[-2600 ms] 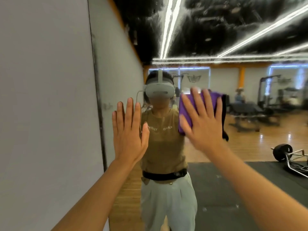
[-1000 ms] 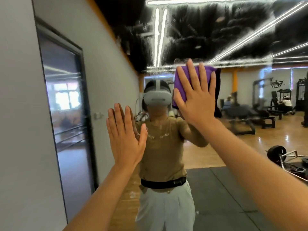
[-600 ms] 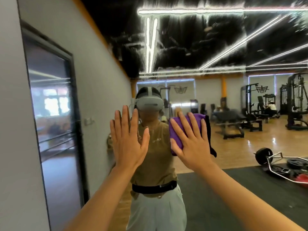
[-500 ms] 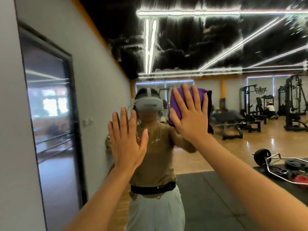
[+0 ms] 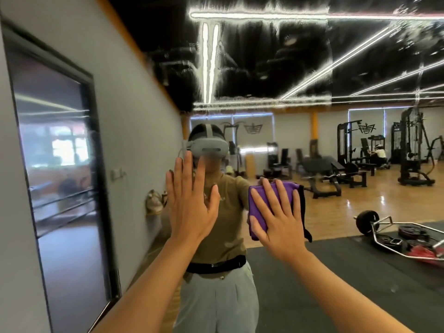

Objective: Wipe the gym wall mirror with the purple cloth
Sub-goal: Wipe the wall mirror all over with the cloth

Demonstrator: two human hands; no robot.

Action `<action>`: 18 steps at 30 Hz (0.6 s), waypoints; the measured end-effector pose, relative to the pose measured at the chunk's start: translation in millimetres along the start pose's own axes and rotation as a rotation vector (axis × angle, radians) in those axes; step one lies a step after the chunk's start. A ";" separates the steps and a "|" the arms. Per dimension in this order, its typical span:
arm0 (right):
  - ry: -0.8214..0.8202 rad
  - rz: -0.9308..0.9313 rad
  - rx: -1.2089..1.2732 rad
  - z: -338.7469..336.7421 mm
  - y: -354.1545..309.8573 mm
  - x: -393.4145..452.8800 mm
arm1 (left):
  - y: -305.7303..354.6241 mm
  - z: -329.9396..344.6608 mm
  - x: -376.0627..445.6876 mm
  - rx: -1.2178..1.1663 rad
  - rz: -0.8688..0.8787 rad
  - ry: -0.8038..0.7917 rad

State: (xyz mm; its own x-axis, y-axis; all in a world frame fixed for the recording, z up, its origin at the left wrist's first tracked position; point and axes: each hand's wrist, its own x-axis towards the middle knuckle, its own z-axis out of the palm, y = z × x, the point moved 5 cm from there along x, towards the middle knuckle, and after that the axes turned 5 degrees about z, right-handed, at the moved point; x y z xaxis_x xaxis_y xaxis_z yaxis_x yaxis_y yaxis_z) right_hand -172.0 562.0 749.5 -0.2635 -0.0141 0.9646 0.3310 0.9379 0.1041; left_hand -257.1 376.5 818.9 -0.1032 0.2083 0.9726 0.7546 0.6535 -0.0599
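The gym wall mirror fills almost the whole view straight ahead and reflects a person wearing a headset. My right hand lies flat with spread fingers on the folded purple cloth and presses it against the glass at chest height. The cloth's dark reflection shows along its right edge. My left hand rests flat on the glass to the left of the cloth, fingers straight and pointing up, holding nothing.
A grey wall with a dark-framed glass door shows on the left. The mirror reflects weight machines, benches, a barbell frame with plates on a black mat, and a wooden floor.
My right hand has slid the purple cloth down the glass from head height to chest height and a little to the right. My left hand has stayed flat on the mirror.
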 end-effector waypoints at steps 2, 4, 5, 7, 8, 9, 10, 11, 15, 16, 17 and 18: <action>0.004 -0.004 0.017 -4.1 0.6 12.9 | 3.9 4.6 0.7 0.008 -0.010 -0.009; 0.041 -0.002 0.033 -13.0 4.4 45.5 | 6.6 8.6 0.8 0.016 -0.021 -0.011; 0.064 0.012 0.034 -18.3 9.4 69.3 | 7.9 9.9 1.2 0.019 -0.025 -0.010; 0.090 0.056 0.035 -29.6 22.4 120.4 | 9.0 11.5 1.5 0.022 -0.024 -0.006; 0.087 0.078 0.037 -34.7 29.0 142.2 | 9.0 11.7 0.9 0.026 -0.020 0.000; 0.081 0.094 0.037 -38.5 33.7 158.1 | 9.1 11.9 0.8 0.034 -0.018 0.008; 0.077 0.102 0.035 -40.5 36.8 166.6 | 9.1 12.1 0.6 0.042 -0.020 0.015; 0.083 0.106 0.034 -41.0 38.3 167.3 | 9.2 12.3 1.1 0.047 -0.023 0.020; 0.107 0.140 0.045 -27.3 39.3 103.8 | 9.2 14.0 0.4 0.050 -0.013 0.026; 0.098 0.132 0.047 -21.3 40.1 77.1 | 8.8 14.6 0.0 0.050 -0.012 0.024; 0.084 0.108 0.044 -16.0 40.9 50.7 | 8.3 15.2 -0.4 0.050 -0.012 0.022; 0.066 0.075 0.036 -12.0 41.9 28.3 | 7.7 15.5 -0.8 0.054 -0.010 0.021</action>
State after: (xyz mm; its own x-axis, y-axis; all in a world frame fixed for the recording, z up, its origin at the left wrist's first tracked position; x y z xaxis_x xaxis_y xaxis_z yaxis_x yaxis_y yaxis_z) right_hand -154.7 596.8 784.1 -0.1786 0.0346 0.9833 0.3146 0.9489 0.0238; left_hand -261.2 392.7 814.2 -0.0965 0.1865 0.9777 0.7173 0.6941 -0.0616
